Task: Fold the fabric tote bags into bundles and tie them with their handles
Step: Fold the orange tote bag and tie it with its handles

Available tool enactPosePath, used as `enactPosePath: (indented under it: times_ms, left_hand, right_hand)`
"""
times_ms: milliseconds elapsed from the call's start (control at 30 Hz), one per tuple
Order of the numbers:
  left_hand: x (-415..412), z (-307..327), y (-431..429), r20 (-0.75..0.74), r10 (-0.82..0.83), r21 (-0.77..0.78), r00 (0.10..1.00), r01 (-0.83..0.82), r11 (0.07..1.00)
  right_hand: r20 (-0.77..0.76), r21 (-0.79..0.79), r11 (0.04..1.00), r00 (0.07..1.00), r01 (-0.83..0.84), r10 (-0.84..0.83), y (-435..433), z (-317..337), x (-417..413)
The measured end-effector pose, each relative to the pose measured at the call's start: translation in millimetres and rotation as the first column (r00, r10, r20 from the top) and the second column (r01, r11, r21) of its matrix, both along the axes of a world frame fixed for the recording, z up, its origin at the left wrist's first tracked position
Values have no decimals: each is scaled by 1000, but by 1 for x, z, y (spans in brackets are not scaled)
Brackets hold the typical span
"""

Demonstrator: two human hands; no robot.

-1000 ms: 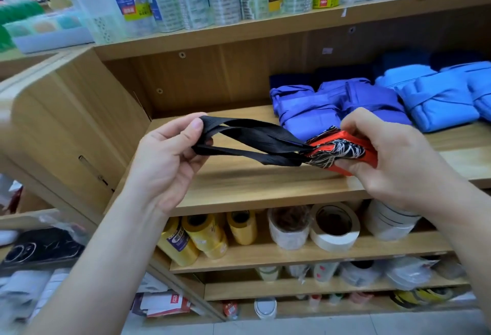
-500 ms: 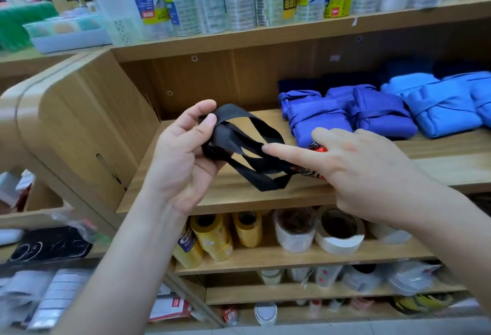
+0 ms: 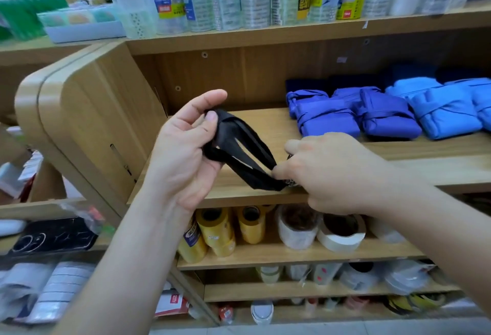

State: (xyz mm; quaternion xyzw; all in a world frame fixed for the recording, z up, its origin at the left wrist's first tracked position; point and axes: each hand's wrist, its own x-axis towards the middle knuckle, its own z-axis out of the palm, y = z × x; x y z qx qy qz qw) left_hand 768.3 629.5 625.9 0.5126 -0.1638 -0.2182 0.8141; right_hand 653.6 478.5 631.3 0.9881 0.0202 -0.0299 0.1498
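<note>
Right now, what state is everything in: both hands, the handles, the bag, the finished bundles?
left hand: grips the looped end of the black handles.
right hand: pinches the handles' other end.
black handles: stretched between the hands, not tied.
folded bag: nearly hidden under the right hand.
blue bundles: folded, tied, lying on the shelf.
</note>
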Motion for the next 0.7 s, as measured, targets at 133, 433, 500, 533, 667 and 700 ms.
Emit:
enactPosePath:
  times_ms: [133, 433, 500, 533, 667, 700]
  left_hand:
    - [25, -21, 9, 150, 138, 318, 979, -180, 931]
    - [-29, -15, 8, 662, -730, 561, -167, -535, 631]
    - [-24, -20, 8, 560, -814, 585, -152, -623, 519]
    - [-22, -19, 8, 555, -817, 575, -158, -636, 514]
    - [-35, -16, 4, 583, -751, 464, -309, -633, 620]
    - [-40, -18, 2, 552, -764, 470, -333, -633, 615]
  right_hand:
    - [-31, 78, 997, 1000, 5, -2, -6, 2, 3]
    - [-56, 198, 979, 996, -51, 63, -21, 1, 11]
    - [-70, 208, 977, 996, -34, 50, -24, 1, 10]
    - [-80, 217, 976, 996, -25, 43, -24, 2, 10]
    - [-134, 269, 963, 991, 25, 12, -27, 3, 14]
    - [-148, 279, 960, 989, 32, 10, -29, 3, 18]
